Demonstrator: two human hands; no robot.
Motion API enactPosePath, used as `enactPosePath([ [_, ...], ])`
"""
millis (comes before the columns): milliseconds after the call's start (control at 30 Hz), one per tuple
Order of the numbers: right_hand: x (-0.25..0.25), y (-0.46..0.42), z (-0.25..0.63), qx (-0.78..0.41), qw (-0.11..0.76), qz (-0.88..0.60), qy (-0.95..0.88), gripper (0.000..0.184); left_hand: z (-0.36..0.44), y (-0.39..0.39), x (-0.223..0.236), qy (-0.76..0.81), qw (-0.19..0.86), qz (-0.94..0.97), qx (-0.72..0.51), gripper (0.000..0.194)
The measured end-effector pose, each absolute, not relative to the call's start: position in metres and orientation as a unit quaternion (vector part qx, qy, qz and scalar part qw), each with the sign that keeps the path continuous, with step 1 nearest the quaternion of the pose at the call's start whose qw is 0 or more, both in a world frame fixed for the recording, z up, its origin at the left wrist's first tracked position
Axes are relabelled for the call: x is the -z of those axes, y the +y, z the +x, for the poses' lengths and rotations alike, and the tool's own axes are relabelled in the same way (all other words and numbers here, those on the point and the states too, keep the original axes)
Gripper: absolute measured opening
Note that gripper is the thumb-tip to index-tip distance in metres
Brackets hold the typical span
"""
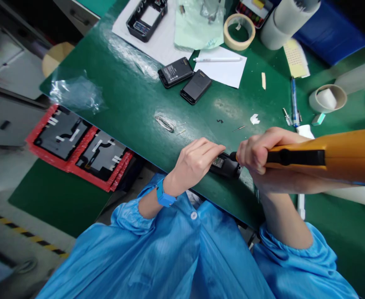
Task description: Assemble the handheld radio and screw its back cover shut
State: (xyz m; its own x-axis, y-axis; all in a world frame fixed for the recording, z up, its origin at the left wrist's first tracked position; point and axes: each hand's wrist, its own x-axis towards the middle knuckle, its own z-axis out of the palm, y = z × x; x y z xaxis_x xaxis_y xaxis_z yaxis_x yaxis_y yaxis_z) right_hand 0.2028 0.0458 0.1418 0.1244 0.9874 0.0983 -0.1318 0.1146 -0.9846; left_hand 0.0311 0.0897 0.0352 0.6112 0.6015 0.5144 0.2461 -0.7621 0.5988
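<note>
An orange electric screwdriver (351,151) with a black lever fills the right side, close to the camera. My right hand (263,155) is wrapped round its front end, and its black nose points left. Under that nose, near the table's front edge, lies a small black handheld device (228,167) with a label on it. My left hand (196,162), a blue wrist strap (164,194) at its wrist, grips the device from the left, its fingers pressed together over the upper side. The exact contact between tool tip and device is hidden.
Two black battery-like packs (196,86) and a coiled grey cable (166,123) lie on the green table (132,104). Behind them are a black housing (146,18), a tape roll (227,39) and a pen (218,59). Red-wrapped dark panels (103,153) sit left of the edge.
</note>
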Motion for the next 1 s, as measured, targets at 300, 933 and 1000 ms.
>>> enactPosePath([
  [300, -0.126, 0.058, 0.206, -0.459, 0.618, -0.386, -0.509, 0.071, 0.032, 0.089, -0.033, 0.254, 0.236, 0.865, -0.362, 0.028],
  [933, -0.167, 0.045, 0.186, -0.488, 0.640, -0.377, -0.457, 0.074, 0.023, 0.095, -0.036, 0.207, 0.267, 0.863, -0.375, 0.029],
  [1000, -0.162, 0.045, 0.188, -0.496, 0.641, -0.368, -0.455, 0.074, 0.023, 0.095, -0.036, 0.212, 0.267, 0.863, -0.373, 0.029],
])
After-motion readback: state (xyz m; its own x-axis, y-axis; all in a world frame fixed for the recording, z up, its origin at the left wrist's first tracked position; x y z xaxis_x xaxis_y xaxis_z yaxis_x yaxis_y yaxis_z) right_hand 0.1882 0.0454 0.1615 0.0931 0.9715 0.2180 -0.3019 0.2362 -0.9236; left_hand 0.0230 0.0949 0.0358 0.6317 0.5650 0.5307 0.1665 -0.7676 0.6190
